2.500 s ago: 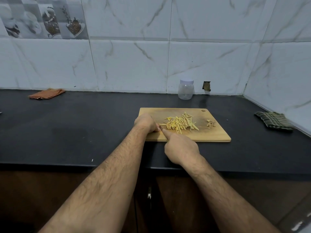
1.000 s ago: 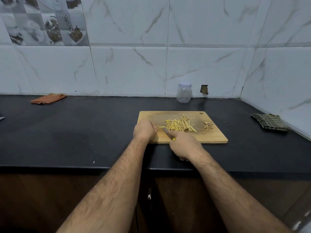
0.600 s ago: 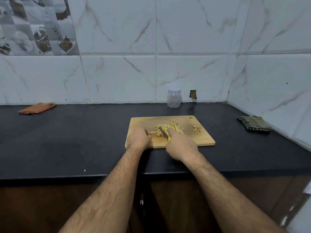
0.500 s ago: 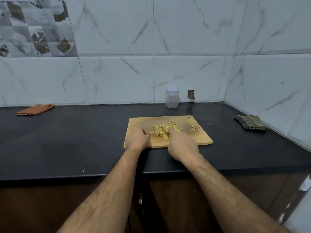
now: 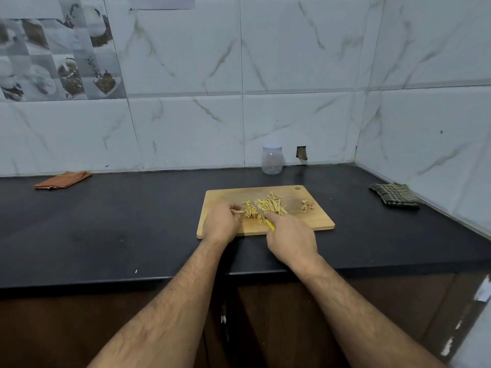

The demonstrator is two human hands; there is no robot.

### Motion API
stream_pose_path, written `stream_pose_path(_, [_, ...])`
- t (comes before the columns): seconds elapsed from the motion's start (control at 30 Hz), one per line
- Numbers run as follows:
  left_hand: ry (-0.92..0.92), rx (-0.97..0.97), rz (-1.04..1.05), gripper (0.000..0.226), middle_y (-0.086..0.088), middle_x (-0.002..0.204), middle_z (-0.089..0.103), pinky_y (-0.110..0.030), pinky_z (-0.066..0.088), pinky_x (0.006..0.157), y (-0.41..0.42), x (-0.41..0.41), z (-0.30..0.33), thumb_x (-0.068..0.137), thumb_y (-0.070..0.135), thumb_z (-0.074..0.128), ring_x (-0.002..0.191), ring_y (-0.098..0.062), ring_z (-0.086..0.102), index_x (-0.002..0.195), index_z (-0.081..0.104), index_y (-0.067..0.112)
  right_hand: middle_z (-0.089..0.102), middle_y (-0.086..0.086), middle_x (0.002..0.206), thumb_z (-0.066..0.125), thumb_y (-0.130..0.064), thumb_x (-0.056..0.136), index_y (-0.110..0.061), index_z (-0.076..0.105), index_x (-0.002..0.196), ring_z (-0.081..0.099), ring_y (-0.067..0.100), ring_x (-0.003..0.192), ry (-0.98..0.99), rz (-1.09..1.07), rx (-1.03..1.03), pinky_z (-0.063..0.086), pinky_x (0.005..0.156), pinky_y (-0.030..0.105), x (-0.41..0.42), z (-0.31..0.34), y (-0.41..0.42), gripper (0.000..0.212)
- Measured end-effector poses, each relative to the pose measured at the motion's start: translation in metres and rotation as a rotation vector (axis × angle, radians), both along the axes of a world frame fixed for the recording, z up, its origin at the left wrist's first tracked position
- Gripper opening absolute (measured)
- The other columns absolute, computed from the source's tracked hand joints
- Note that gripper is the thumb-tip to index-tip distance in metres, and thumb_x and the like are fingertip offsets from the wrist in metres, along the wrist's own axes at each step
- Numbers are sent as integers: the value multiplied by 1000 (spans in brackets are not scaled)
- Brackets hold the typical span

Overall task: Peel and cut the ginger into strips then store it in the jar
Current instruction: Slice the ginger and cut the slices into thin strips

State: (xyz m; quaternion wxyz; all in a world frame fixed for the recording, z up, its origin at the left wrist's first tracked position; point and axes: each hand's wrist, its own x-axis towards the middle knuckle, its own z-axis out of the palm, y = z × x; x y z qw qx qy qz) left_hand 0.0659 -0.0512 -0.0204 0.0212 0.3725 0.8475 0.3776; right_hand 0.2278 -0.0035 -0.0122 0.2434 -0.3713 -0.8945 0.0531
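Observation:
A pile of yellow ginger strips (image 5: pixel 265 207) lies in the middle of a wooden cutting board (image 5: pixel 313 221) on the black counter. My right hand (image 5: pixel 291 239) grips a yellow-handled knife (image 5: pixel 264 217) whose blade reaches into the near side of the pile. My left hand (image 5: pixel 221 223) rests on the board's left part, its fingertips pinching a small ginger piece (image 5: pixel 239 211) at the pile's left edge. A small heap of peel scraps (image 5: pixel 307 205) sits at the board's right. The clear plastic jar (image 5: pixel 271 158) with a white lid stands by the wall, behind the board.
An orange cloth (image 5: pixel 63 179) lies far left on the counter (image 5: pixel 106 221) near the wall. A green checked cloth (image 5: pixel 394 195) lies at the right by the side wall. A small hole in the tile (image 5: pixel 302 153) is beside the jar.
The view has tilted up and shifted, so the board sits lower in view. My right hand has brought the knife into the strips; my left hand's fingers now pinch a piece by the pile.

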Motion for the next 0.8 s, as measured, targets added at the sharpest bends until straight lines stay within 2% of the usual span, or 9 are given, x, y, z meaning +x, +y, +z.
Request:
stream_pose_path(0.07, [10, 28, -3, 20, 10, 90, 63, -29, 51, 74, 4, 2, 1, 96, 24, 58, 85, -15, 62, 113, 67, 32, 68, -3, 114, 48, -26, 98, -34, 57, 136, 63, 23, 104, 39, -35, -40, 45, 72, 32, 1, 5, 9, 40])
stream_pose_path(0.2, [53, 88, -8, 22, 7, 108, 70, -27, 46, 76, 11, 6, 1, 98, 28, 57, 96, -14, 63, 116, 70, 26, 68, -3, 114, 49, -20, 92, -32, 61, 127, 61, 24, 102, 103, -100, -130, 41, 69, 31, 10, 15, 33, 39])
stream_pose_path(0.4, [93, 145, 1, 24, 4, 106, 71, -29, 51, 82, 16, 11, 1, 97, 29, 59, 96, -14, 63, 117, 70, 23, 68, -1, 102, 51, -15, 90, -28, 62, 123, 56, 23, 87, 107, -273, -178, 40, 65, 31, 33, 13, 74, 38])
stream_pose_path(0.5, [106, 164, -2, 24, 4, 107, 71, -31, 53, 84, 17, 13, 0, 97, 28, 59, 98, -14, 64, 117, 71, 22, 64, -3, 92, 54, -17, 91, -26, 65, 114, 52, 21, 81, 98, -315, -165, 40, 62, 31, 41, 7, 88, 26])
stream_pose_path(0.63, [113, 171, -2, 24, 3, 108, 71, -33, 54, 85, 17, 13, -5, 97, 30, 60, 98, -13, 64, 117, 70, 21, 62, -1, 90, 58, -17, 90, -20, 62, 106, 53, 22, 80, 115, -325, -167, 43, 61, 32, 45, 2, 96, 17])
stream_pose_path(0.8, [129, 158, -7, 26, 3, 111, 70, -34, 53, 88, 17, 12, -7, 98, 30, 59, 100, -13, 63, 119, 69, 21, 62, 2, 90, 59, -10, 87, -16, 64, 103, 59, 23, 85, 125, -372, -259, 48, 65, 32, 49, 5, 107, 18])
